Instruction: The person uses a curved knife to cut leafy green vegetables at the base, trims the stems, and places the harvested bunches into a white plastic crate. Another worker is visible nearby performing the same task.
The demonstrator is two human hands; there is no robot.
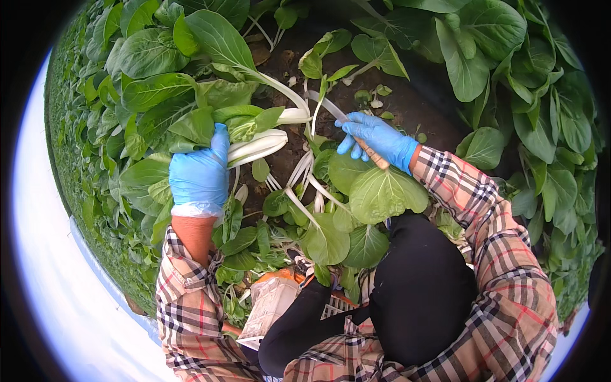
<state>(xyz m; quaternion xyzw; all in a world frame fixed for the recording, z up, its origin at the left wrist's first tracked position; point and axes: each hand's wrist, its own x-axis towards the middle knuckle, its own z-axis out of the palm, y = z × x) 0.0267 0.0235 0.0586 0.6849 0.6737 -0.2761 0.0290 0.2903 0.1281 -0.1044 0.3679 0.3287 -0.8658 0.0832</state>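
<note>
Gloved in blue, my left hand (200, 179) grips a leafy green, likely bok choy (260, 145), by its leaves, its pale stalk base pointing right. My right hand (377, 136), in a matching glove, holds a knife by its wooden handle (374, 153). The narrow knife blade (328, 106) reaches up and left, its tip beside thin pale stems. Another white-stalked plant (292, 115) lies just above the held one, its base near the blade. Below the blade, loose leaves with white stems (303, 169) spread over the soil.
Dense rows of leafy plants (152, 52) stand on the left, with more plants (549, 124) on the right. Brown soil (405, 102) with leaf scraps runs between them. Close to my bent leg (420, 286) is a white plastic crate (269, 305). Cut leaves lie near my feet.
</note>
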